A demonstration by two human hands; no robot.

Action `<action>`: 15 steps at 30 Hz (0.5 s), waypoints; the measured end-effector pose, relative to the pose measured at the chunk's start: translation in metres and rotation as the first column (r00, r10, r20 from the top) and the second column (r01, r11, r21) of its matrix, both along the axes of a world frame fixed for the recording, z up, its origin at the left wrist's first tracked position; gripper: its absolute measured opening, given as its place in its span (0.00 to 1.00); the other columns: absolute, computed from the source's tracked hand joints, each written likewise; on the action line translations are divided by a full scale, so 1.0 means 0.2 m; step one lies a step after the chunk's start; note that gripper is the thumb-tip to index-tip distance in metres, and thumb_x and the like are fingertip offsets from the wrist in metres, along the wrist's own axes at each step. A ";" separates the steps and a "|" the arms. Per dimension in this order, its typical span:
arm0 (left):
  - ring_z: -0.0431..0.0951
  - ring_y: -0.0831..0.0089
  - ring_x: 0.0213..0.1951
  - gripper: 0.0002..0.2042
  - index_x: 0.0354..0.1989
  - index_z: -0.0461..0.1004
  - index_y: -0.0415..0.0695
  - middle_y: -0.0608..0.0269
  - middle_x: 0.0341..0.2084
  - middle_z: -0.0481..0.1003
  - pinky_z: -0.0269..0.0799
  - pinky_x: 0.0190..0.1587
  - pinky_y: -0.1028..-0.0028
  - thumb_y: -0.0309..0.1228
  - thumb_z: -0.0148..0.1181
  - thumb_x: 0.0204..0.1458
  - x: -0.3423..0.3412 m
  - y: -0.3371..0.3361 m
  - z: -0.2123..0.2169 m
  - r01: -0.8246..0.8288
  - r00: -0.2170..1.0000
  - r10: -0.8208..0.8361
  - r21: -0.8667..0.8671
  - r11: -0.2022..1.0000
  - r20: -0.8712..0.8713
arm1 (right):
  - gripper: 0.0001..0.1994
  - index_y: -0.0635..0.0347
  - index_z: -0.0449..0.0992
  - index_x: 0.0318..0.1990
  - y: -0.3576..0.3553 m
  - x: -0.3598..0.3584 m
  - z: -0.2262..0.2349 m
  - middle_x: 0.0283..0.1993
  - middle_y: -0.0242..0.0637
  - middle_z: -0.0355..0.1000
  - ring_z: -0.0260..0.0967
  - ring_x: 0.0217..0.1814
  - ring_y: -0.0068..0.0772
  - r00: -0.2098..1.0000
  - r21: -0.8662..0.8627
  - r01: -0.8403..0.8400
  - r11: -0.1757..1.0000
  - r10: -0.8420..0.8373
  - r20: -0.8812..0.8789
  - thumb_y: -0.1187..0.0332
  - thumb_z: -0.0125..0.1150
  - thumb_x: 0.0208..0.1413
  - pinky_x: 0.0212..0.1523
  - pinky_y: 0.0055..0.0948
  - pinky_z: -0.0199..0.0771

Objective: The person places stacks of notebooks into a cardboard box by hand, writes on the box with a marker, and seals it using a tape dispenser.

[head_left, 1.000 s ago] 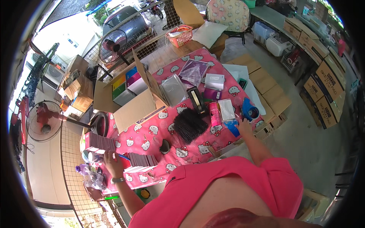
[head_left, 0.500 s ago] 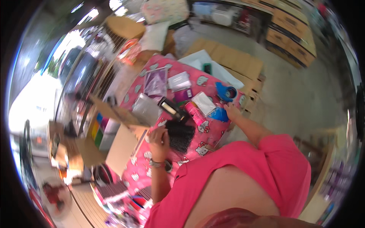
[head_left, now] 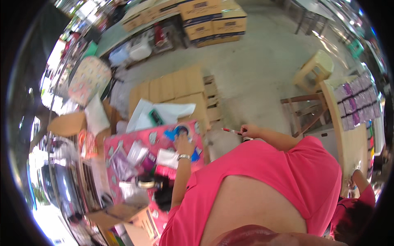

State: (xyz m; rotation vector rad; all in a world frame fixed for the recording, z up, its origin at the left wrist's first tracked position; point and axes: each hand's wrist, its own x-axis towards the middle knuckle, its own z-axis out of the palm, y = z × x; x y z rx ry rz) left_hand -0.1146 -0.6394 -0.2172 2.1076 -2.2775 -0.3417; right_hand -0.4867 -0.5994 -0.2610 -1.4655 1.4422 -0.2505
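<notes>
The bench (head_left: 139, 135) is covered with a pink patterned cloth. A blue tape dispenser (head_left: 170, 134) is placed near its far right corner, and the left hand (head_left: 184, 144) is laid at it with fingers reaching forward; whether it is gripped cannot be told. Beyond the bench's right edge, a slim red stick (head_left: 232, 131) is held in the right hand (head_left: 249, 130), the fingers curled round one end. A white packet (head_left: 167, 158) and a pink can (head_left: 166, 171) are set beside the left forearm. Farther off, white paper (head_left: 137, 119) is spread at the bench's far edge, with a dark green thing (head_left: 156, 117) rested on it.

At the lower left, a cardboard box (head_left: 139, 233) is left with its flaps raised, its coloured contents only partly shown. Past the bench, an orange basket (head_left: 87, 143) is seen, its contents blurred. Brown cartons (head_left: 215, 24) are stacked at the back.

Along the bench's far side, a pallet (head_left: 211, 98) is bordered by flat cardboard (head_left: 172, 84). Grey floor (head_left: 254, 78) is spread broadly between the pallet and a yellow stool (head_left: 316, 67).
</notes>
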 end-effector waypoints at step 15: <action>0.73 0.57 0.46 0.24 0.51 0.65 0.36 0.52 0.42 0.74 0.63 0.52 0.57 0.39 0.57 0.48 -0.46 -1.22 -0.42 -0.430 0.897 0.441 0.271 0.861 0.021 | 0.14 0.60 0.67 0.43 -0.57 -1.91 0.13 0.33 0.34 0.69 0.62 0.23 0.19 -0.071 0.484 0.837 0.256 -0.825 0.560 0.76 0.55 0.46 0.20 0.21 0.65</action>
